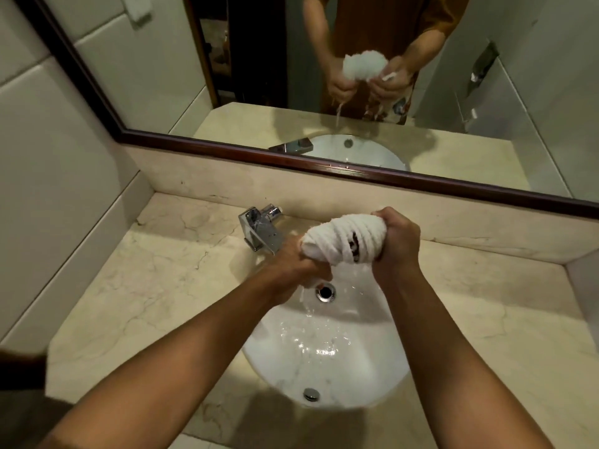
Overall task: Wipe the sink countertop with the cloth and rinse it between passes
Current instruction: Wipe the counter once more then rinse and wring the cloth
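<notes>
Both hands were up over the basin, wringing the cloth [343, 243]. The white cloth was twisted into a tight roll, spiral ridges showing, held in the air above the drain [325, 292] and clear of the countertop [155, 286].

Left hand [293, 270] gripped the roll's near-left end, at about 8 o'clock from the cloth's middle; fingers curled round the fabric, clamped on it. Right hand [397, 243] gripped the other end, at 3 o'clock from the cloth; fingers wrapped tight round it, thumb side up. The two fists were close together, with only the roll between them.

Water fell from under the cloth into the white sink [382, 367]; a wet, rippled sheet lay across the bowl's floor toward 6 o'clock. Overflow hole [311, 394] sat at the bowl's near rim.

Chrome faucet [261, 230] stood at 10 o'clock from the cloth, just beside the left hand; whether it was running, could not tell.

Countertop was beige veined stone, surrounding the sink on all sides. A dark-framed mirror [421, 76] ran along the back at 12 o'clock and showed the same hands clamped on the cloth, with water trailing down from it.
</notes>
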`<state>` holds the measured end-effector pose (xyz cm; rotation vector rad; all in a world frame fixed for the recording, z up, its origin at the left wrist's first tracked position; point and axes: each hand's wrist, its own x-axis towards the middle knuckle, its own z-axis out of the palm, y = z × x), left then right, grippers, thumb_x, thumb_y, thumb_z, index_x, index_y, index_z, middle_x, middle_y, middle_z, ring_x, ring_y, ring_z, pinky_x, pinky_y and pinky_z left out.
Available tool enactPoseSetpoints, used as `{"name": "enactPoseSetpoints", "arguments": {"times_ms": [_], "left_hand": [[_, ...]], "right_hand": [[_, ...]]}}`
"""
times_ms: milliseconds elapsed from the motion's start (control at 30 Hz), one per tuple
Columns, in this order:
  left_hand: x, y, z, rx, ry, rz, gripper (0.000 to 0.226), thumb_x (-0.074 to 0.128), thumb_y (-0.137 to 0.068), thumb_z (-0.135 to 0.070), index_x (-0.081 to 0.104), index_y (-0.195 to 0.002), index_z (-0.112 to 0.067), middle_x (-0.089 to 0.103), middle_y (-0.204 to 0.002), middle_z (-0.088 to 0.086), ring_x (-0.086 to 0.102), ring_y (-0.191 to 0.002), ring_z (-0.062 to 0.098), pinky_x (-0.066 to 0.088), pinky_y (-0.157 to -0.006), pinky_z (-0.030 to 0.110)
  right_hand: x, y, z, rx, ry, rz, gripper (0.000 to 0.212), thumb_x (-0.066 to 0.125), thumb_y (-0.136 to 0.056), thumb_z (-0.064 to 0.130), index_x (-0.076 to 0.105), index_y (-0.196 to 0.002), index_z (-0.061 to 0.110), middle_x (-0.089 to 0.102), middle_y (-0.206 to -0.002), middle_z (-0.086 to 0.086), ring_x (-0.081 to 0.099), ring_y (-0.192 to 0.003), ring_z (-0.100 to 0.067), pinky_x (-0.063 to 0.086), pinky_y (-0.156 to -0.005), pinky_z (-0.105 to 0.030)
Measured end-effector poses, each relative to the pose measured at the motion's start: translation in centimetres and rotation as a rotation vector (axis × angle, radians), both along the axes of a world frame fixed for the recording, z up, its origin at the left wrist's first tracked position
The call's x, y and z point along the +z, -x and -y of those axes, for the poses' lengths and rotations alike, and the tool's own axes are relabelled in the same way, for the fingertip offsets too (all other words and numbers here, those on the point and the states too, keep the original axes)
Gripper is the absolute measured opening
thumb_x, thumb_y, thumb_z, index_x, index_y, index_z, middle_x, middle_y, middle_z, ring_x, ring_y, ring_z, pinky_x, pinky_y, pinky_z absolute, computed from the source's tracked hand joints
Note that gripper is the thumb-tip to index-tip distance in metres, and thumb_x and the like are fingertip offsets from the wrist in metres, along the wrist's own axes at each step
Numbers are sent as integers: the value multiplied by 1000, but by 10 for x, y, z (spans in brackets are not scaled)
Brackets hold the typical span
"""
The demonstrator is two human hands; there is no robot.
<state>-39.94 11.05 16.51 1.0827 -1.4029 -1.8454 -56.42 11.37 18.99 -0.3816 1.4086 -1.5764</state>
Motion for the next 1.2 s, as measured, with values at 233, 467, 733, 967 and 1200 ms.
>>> {"name": "enactPoseSetpoints", "arguments": {"times_ms": [233,467,733,967,1200], "left_hand": [[9,-9,7,98,457,489,46,81,-64,0,66,-105,-13,63,-89,-4,60,-81,14,54,-74,31],[5,-10,25,38,1222,872,32,75,-70,-28,64,-97,-17,63,-89,4,55,-79,24,51,-61,39],[8,4,12,-95,1737,864,27,65,-81,-28,66,-105,-14,64,-118,17,60,-99,38,55,-69,46],[22,20,4,-281,1765,860,41,79,-72,-25,64,-107,-14,63,-119,21,62,-96,39,56,-67,45],[21,12,7,-185,1780,844,34,64,-76,-31,66,-104,-11,65,-109,19,62,-90,37,55,-63,43]], "right_hand": [[-18,14,-18,368,-236,35,46,50,-89,43,69,-107,6,72,-92,-13,68,-82,-27,53,-72,-37],[-17,41,-51,745,-610,-3,71,24,-100,65,61,-119,8,72,-103,-24,62,-50,-28,41,-40,-23],[-24,11,-58,280,-255,569,50,60,-91,41,64,-120,0,68,-115,-22,66,-102,-39,53,-90,-51],[-48,-6,-66,51,-109,708,22,49,-83,13,66,-88,0,69,-71,-15,71,-62,-27,59,-56,-31],[-49,-17,-67,-3,-102,717,34,50,-79,16,67,-103,0,70,-86,-19,69,-83,-33,60,-76,-38]]}}
